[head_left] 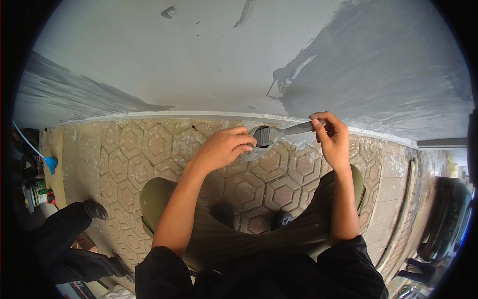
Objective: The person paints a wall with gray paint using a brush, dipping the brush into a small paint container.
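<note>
At far edge of paving (244,192), by wall (149,65): grey flat brush (286,131), head to L.
R hand (333,138): grip closed on handle (301,127) end.
L hand (224,146): fingers bunched by brush head; can't tell if holding.
Risk: loose R pinch poss. drops brush.

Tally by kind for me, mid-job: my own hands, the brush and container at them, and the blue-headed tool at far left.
Hands: 2 (left hand, right hand)
Brush: 1
Container: 1
Blue-headed tool: 1
Total: 5
</note>
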Available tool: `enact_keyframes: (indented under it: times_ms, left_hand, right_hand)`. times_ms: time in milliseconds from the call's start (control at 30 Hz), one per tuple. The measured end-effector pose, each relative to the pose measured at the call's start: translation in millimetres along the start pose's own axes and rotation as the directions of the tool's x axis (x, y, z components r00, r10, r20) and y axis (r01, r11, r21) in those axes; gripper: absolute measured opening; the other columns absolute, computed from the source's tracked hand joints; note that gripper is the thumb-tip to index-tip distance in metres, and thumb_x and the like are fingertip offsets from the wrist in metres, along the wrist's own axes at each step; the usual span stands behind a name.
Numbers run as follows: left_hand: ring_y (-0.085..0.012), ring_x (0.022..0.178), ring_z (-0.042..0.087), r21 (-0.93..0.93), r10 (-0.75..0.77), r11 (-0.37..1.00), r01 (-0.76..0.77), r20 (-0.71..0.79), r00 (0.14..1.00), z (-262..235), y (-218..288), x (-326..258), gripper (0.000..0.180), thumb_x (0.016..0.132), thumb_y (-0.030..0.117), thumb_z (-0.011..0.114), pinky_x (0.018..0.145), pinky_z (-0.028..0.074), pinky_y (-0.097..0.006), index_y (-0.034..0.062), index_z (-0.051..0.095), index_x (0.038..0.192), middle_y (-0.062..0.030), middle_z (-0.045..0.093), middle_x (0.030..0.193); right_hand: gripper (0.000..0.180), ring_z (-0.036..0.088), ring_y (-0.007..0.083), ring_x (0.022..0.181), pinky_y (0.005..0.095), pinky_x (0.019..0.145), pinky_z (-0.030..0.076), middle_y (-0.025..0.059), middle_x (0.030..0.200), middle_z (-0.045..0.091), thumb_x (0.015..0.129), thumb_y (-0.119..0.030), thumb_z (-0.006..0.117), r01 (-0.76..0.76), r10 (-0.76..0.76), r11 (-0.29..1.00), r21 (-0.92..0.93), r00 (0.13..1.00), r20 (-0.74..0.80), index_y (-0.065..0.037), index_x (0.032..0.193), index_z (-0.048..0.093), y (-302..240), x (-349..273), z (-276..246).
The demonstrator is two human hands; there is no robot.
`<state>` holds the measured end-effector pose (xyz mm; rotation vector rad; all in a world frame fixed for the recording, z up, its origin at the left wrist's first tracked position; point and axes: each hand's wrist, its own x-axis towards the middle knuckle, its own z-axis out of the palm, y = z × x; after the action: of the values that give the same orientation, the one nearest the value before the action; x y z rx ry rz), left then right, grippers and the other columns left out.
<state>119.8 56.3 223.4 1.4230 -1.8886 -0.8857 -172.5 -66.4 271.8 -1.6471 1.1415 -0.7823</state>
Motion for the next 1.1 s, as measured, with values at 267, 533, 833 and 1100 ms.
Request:
enact_keyframes:
  times_ms: [267, 533, 833, 1100]
  left_hand:
    - [-0.0254, 0.076, 0.068, 0.039, -0.033, 0.999, 0.034, -0.031, 0.999, -5.2, -0.9, -0.9, 0.016, 0.094, 0.012, 0.076, 0.07, 0.052, -0.04, 0.0052, 0.076, 0.109, -0.007, 0.068, 0.095]
    - [-0.0265, 0.078, 0.069, 0.077, -0.023, 0.997, 0.023, 0.003, 1.0, -3.4, -2.8, -1.6, 0.015, 0.095, 0.013, 0.075, 0.071, 0.052, -0.041, 0.0058, 0.076, 0.109, -0.0072, 0.068, 0.095]
    - [-0.0266, 0.08, 0.071, 0.08, -0.011, 0.997, 0.009, 0.022, 1.0, -1.8, -5.3, -3.4, 0.014, 0.095, 0.01, 0.074, 0.072, 0.052, -0.042, 0.0051, 0.076, 0.107, -0.0072, 0.068, 0.095]
    - [-0.0285, 0.083, 0.071, 0.109, -0.047, 0.993, 0.041, 0.056, 0.997, -1.7, -10.7, -4.9, 0.013, 0.095, 0.012, 0.074, 0.074, 0.052, -0.044, 0.0053, 0.077, 0.107, -0.0076, 0.069, 0.096]
  right_hand:
    - [0.039, 0.065, 0.036, 0.085, 0.041, 0.081, 0.056, 0.0148, 0.107, 0.07, 0.094, -0.024, 0.08, 0.308, -0.265, 0.817, -0.488, 0.952, 0.156, -0.005, 0.128, 0.074, -12.5, -5.7, -0.9]
    - [0.044, 0.061, 0.0355, 0.116, 0.0471, 0.096, 0.052, 0.0132, 0.126, 0.063, 0.086, -0.029, 0.084, 0.457, -0.338, 0.68, -0.574, 0.889, 0.308, -0.008, 0.124, 0.077, -12.9, -9.1, 8.4]
    - [0.044, 0.058, 0.0354, 0.121, 0.0466, 0.098, 0.051, 0.0132, 0.133, 0.061, 0.079, -0.029, 0.089, 0.431, -0.273, 0.74, -0.517, 0.895, 0.354, -0.013, 0.119, 0.081, -9.8, -11.4, 15.8]
    - [0.044, 0.054, 0.0363, 0.136, 0.0472, 0.113, 0.047, 0.0144, 0.14, 0.059, 0.078, -0.03, 0.093, 0.353, -0.14, 0.843, -0.406, 0.873, 0.468, -0.017, 0.118, 0.082, 4.7, -8.4, 12.8]
